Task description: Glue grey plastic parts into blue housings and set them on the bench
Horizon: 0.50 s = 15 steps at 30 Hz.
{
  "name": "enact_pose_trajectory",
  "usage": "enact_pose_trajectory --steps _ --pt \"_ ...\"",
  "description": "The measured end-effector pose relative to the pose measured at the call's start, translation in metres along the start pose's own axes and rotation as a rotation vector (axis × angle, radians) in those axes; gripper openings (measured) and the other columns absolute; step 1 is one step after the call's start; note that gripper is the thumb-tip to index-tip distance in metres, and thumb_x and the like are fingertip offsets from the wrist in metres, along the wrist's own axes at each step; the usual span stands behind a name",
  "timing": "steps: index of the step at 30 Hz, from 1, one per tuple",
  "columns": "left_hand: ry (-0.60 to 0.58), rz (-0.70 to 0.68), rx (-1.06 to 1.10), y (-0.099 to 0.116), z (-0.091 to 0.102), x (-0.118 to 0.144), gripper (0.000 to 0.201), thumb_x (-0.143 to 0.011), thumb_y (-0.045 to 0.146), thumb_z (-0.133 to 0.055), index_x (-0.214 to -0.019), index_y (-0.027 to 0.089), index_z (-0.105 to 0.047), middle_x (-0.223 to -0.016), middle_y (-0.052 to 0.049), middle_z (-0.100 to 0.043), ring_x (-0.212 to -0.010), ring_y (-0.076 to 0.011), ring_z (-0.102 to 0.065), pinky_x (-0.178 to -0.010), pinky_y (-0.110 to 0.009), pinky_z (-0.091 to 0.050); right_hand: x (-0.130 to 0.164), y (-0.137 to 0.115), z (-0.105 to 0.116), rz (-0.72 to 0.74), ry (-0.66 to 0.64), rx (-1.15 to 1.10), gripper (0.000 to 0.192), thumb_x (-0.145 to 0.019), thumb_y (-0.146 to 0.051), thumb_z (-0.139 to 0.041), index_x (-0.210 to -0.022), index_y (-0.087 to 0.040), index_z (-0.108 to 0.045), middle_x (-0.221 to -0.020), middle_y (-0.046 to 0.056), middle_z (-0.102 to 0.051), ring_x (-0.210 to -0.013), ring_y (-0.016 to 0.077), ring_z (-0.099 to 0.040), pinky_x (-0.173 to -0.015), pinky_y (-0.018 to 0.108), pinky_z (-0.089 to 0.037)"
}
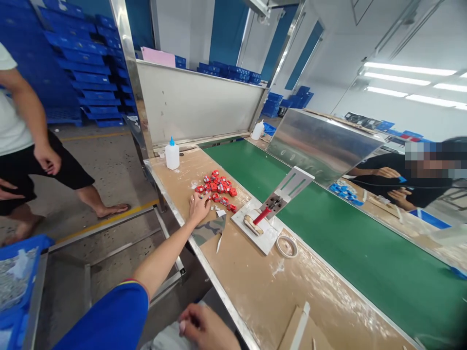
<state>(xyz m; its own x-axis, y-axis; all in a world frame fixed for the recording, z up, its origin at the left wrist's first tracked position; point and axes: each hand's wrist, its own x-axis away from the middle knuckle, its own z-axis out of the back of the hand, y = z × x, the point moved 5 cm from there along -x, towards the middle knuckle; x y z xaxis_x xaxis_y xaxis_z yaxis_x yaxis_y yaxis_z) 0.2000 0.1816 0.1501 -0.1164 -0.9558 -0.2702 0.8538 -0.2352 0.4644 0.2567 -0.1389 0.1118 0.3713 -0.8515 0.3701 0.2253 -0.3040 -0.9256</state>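
My left hand (199, 209) reaches to the near edge of a pile of small red toy cars (219, 184) on the brown-covered bench. Its fingers are bent together around a small piece, too indistinct to name. Low in the view, my right hand (209, 328) hovers over my lap with curled fingers, and I see nothing in it. Right of the pile, a hand-lever fixture with a red handle (262, 215) stands on a pale base plate (268, 243). A camouflage-patterned patch (209, 231) lies beside my left wrist.
A tape roll (287, 247) lies beside the fixture. A white squeeze bottle (172, 155) stands at the bench's far end. Along the bench runs a green conveyor belt (328, 228). Across it, a person handles blue pieces (346, 193). Another person's hand (48, 159) is at left, near blue crates (22, 272).
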Motion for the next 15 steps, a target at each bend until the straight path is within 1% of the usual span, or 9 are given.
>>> enact_pose_trajectory --steps 1,2,3,5,7,8,11,13,15 --pt "0.006 0.003 -0.006 0.0 0.001 0.0 0.049 -0.101 0.036 -0.047 -0.149 0.033 -0.055 -0.118 -0.012 -0.046 -0.112 -0.0302 -0.047 -0.103 -0.043 -0.042 -0.022 -0.013 0.011 0.04 -0.094 -0.124 0.037 -0.084 -0.059 -0.073 -0.09 -0.022 -0.077 -0.072 0.003 -0.072 -0.065 0.0159 -0.059 -0.064 0.029 -0.042" --pt "0.011 0.006 -0.013 -0.001 0.001 0.0 0.049 -0.101 0.035 -0.048 -0.149 0.034 -0.055 -0.119 -0.012 -0.046 -0.113 -0.0307 -0.047 -0.102 -0.044 -0.042 -0.042 -0.026 0.028 0.087 -0.104 -0.277 0.045 -0.083 -0.064 -0.072 -0.087 -0.019 -0.076 -0.066 0.003 -0.069 -0.06 0.0138 -0.057 -0.061 0.027 -0.04" --pt "0.016 0.008 -0.02 -0.001 0.002 0.0 0.05 -0.1 0.036 -0.048 -0.149 0.034 -0.055 -0.121 -0.012 -0.046 -0.113 -0.0314 -0.047 -0.102 -0.045 -0.042 -0.06 -0.037 0.049 0.135 -0.065 -0.433 0.05 -0.08 -0.067 -0.074 -0.082 -0.017 -0.074 -0.06 0.002 -0.065 -0.055 0.0119 -0.053 -0.056 0.025 -0.036" --pt "0.026 0.015 -0.033 -0.001 0.001 0.0 0.05 -0.1 0.037 -0.049 -0.15 0.034 -0.054 -0.127 -0.013 -0.045 -0.116 -0.0332 -0.047 -0.103 -0.047 -0.042 -0.087 -0.05 0.094 0.225 0.103 -0.671 0.054 -0.074 -0.07 -0.078 -0.073 -0.017 -0.067 -0.053 -0.002 -0.056 -0.048 0.0082 -0.042 -0.05 0.023 -0.028" --pt "0.03 0.023 -0.046 0.0 -0.001 -0.001 0.05 -0.099 0.037 -0.049 -0.15 0.034 -0.054 -0.132 -0.014 -0.045 -0.121 -0.035 -0.046 -0.104 -0.049 -0.041 -0.104 -0.051 0.129 0.276 0.22 -0.78 0.055 -0.069 -0.071 -0.081 -0.076 -0.019 -0.065 -0.057 -0.005 -0.052 -0.048 0.0066 -0.035 -0.049 0.022 -0.026" --pt "0.028 0.024 -0.053 0.002 -0.002 -0.001 0.05 -0.099 0.036 -0.049 -0.149 0.034 -0.055 -0.134 -0.015 -0.045 -0.123 -0.0356 -0.045 -0.105 -0.05 -0.041 -0.109 -0.05 0.14 0.287 0.247 -0.808 0.055 -0.068 -0.071 -0.082 -0.079 -0.02 -0.065 -0.059 -0.006 -0.052 -0.049 0.0064 -0.034 -0.05 0.021 -0.026" --pt "0.021 0.042 -0.066 0.007 0.003 -0.003 0.049 -0.099 0.035 -0.05 -0.147 0.033 -0.057 -0.141 -0.016 -0.045 -0.129 -0.0379 -0.044 -0.107 -0.053 -0.04 -0.116 -0.041 0.154 0.296 0.288 -0.899 0.054 -0.065 -0.067 -0.086 -0.082 -0.02 -0.065 -0.062 -0.006 -0.051 -0.052 0.0072 -0.035 -0.052 0.021 -0.028" --pt "0.066 0.059 -0.024 0.01 0.016 -0.002 0.048 -0.098 0.035 -0.051 -0.145 0.03 -0.06 -0.145 -0.017 -0.046 -0.133 -0.0389 -0.044 -0.111 -0.056 -0.039 -0.116 -0.037 0.153 0.295 0.3 -0.946 0.052 -0.066 -0.064 -0.087 -0.081 -0.02 -0.065 -0.062 -0.005 -0.052 -0.052 0.0077 -0.037 -0.052 0.022 -0.029" --pt "0.142 0.041 0.118 0.009 0.036 0.001 0.048 -0.1 0.038 -0.049 -0.146 0.027 -0.059 -0.143 -0.016 -0.053 -0.133 -0.036 -0.047 -0.114 -0.056 -0.039 -0.117 -0.036 0.15 0.292 0.304 -0.976 0.051 -0.067 -0.064 -0.086 -0.082 -0.02 -0.065 -0.064 -0.003 -0.055 -0.052 0.0078 -0.039 -0.052 0.022 -0.029"
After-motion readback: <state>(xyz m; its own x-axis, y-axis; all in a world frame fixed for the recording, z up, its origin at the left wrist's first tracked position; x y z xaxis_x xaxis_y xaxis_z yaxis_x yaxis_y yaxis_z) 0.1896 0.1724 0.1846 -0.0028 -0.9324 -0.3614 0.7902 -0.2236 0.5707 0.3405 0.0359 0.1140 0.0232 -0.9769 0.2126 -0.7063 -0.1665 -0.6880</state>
